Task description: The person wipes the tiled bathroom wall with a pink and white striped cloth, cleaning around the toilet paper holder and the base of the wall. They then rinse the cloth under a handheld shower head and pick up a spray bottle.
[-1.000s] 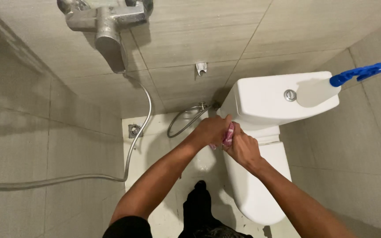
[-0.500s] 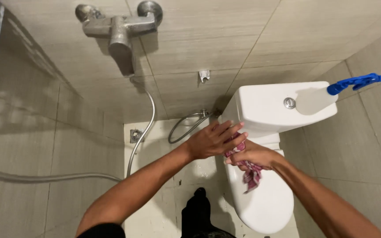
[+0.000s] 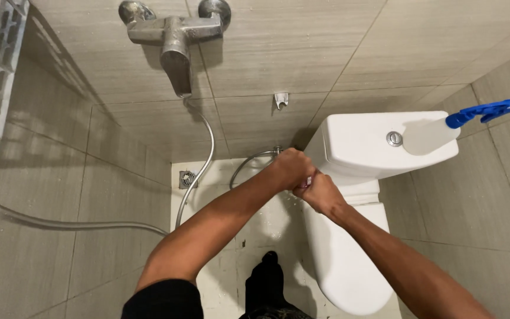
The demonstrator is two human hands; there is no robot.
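Head view is showing a tiled wall (image 3: 302,53) filling most of the picture. Next is the white toilet (image 3: 343,260), sitting low at the right, with its tank (image 3: 361,142) against that wall. Both arms are reaching forward and meeting just left of the tank. The left hand (image 3: 290,168) is curling into a fist, fingers closed tight. The right hand (image 3: 320,194) is touching it from below, fingers curled shut too. A tiny bit of pink cloth (image 3: 308,182) is peeking out between them, squeezed by both hands.
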